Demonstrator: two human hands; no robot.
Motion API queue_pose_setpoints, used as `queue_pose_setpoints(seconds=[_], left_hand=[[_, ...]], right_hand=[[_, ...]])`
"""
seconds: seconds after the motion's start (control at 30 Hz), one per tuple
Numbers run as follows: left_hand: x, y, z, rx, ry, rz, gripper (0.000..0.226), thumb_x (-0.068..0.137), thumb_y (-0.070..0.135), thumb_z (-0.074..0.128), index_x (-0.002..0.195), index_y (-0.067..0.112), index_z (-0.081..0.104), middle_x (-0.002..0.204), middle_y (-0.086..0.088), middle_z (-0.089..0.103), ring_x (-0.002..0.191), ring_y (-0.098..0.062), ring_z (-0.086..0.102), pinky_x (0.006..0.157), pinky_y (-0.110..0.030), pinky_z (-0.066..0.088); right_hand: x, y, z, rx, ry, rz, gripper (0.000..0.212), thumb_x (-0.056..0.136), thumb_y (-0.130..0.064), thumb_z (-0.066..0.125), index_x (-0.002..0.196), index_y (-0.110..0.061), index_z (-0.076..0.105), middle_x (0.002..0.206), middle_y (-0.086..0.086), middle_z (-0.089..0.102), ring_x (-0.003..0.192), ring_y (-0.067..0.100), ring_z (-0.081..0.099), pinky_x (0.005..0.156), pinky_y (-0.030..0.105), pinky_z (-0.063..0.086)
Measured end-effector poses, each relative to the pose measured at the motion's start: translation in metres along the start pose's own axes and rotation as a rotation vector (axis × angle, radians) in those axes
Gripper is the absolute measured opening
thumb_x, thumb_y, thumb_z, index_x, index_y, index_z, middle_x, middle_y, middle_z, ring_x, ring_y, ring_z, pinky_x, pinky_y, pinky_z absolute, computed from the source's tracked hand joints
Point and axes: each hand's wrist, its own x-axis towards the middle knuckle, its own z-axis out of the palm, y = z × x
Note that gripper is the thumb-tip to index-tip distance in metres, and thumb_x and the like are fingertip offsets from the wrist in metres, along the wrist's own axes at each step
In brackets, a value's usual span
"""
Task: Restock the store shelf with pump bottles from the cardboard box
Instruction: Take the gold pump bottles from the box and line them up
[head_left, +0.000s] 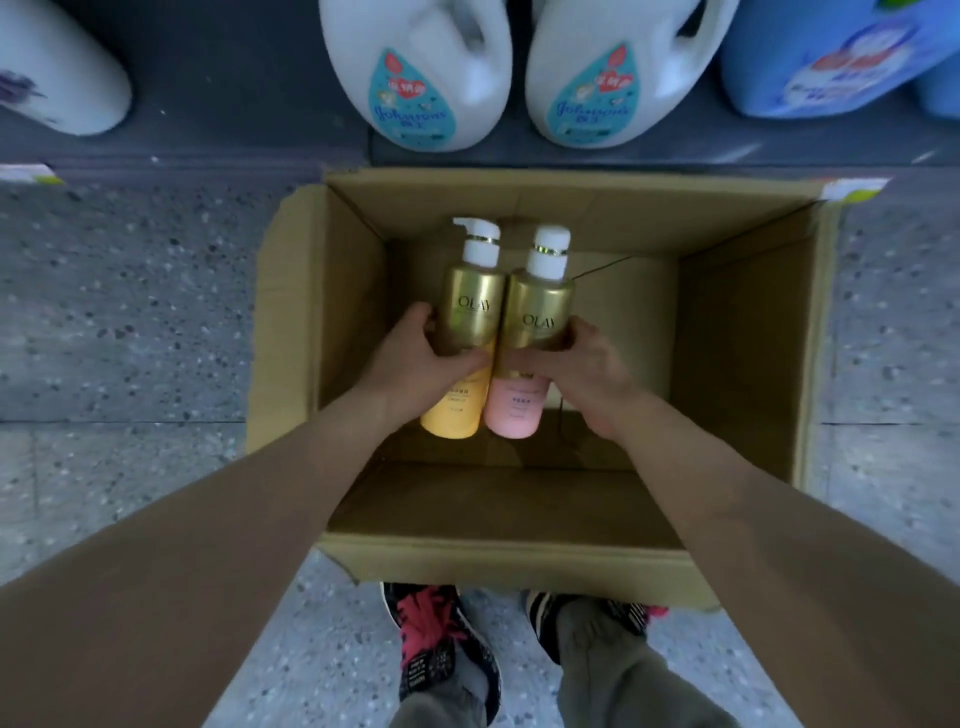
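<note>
Pump bottles, two in number, are held side by side above the open interior of the cardboard box (748, 332), their sides touching. The left-hand bottle (465, 332) has a gold upper body, a yellow lower body and a white pump head with its nozzle pointing left; the right-hand bottle (530, 343) has a gold upper body, a pink lower body and a white pump head. Both carry the OLAY name on the gold section. The left hand (415, 358) is wrapped around the middle of the yellow bottle, thumb across its front and fingers curled behind, clamped on it. The right hand (582, 364) grips the pink bottle at the same height, thumb across the front, fingers closed around its far side. Both forearms reach in from the lower corners of the view. No other bottles are visible on the box floor. The box stands on a speckled grey floor (130, 322) with all flaps folded outward, just in front of the lowest shelf (249, 78). On that shelf stand two white handled jugs (415, 73) with teal drop-shaped labels, a blue jug (821, 57) to their right, and part of a white container (57, 78) at far left. Two shoes (441, 644) with red laces show below the box's near edge.
</note>
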Motion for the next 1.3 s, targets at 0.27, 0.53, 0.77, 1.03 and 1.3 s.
queue_pose_setpoints(seconds=[0.27, 0.53, 0.77, 1.03, 1.3], left_hand=[[-0.15, 0.128, -0.066, 0.077, -0.039, 0.123, 0.08, 0.069, 0.041, 0.092, 0.133, 0.033, 0.046, 0.112, 0.023, 0.056, 0.107, -0.004, 0.059, 0.091, -0.031, 0.053], [-0.362, 0.307, -0.136, -0.076, 0.098, 0.271, 0.079, 0.073, 0.033, 0.091, 0.14, 0.033, 0.048, 0.133, 0.009, 0.062, 0.122, -0.011, 0.06, 0.104, -0.037, 0.052], [-0.522, 0.428, -0.165, -0.117, 0.175, 0.542, 0.073, 0.077, 0.02, 0.09, 0.137, 0.028, 0.048, 0.121, 0.017, 0.066, 0.111, 0.009, 0.062, 0.097, -0.02, 0.05], [-0.687, 0.528, -0.161, -0.084, 0.185, 0.816, 0.065, 0.077, 0.02, 0.091, 0.131, 0.025, 0.056, 0.115, 0.017, 0.068, 0.099, 0.01, 0.066, 0.086, -0.016, 0.055], [-0.803, 0.635, -0.093, -0.077, 0.134, 0.997, 0.069, 0.071, 0.031, 0.094, 0.128, 0.032, 0.056, 0.126, 0.01, 0.069, 0.113, -0.009, 0.067, 0.1, -0.04, 0.055]], right_hand=[[-0.182, -0.101, -0.061, 0.06, -0.027, -0.163, 0.055, 0.072, -0.004, 0.088, 0.119, -0.016, 0.062, 0.105, 0.0, 0.073, 0.086, 0.003, 0.072, 0.067, 0.019, 0.058], [-0.411, -0.249, -0.124, -0.011, 0.004, -0.377, 0.061, 0.063, -0.013, 0.093, 0.118, -0.016, 0.067, 0.105, 0.0, 0.078, 0.098, 0.017, 0.075, 0.087, 0.037, 0.06], [-0.605, -0.32, -0.17, -0.052, 0.041, -0.616, 0.048, 0.072, -0.005, 0.089, 0.114, -0.014, 0.067, 0.1, -0.005, 0.078, 0.09, 0.005, 0.074, 0.07, 0.019, 0.057], [-0.804, -0.338, -0.236, -0.041, 0.244, -0.833, 0.047, 0.071, -0.007, 0.089, 0.114, -0.011, 0.069, 0.102, -0.001, 0.079, 0.09, 0.011, 0.075, 0.074, 0.026, 0.057], [-0.958, -0.339, -0.345, 0.055, 0.413, -0.991, 0.042, 0.075, -0.014, 0.088, 0.112, -0.018, 0.07, 0.104, -0.002, 0.078, 0.096, 0.014, 0.075, 0.081, 0.031, 0.06]])
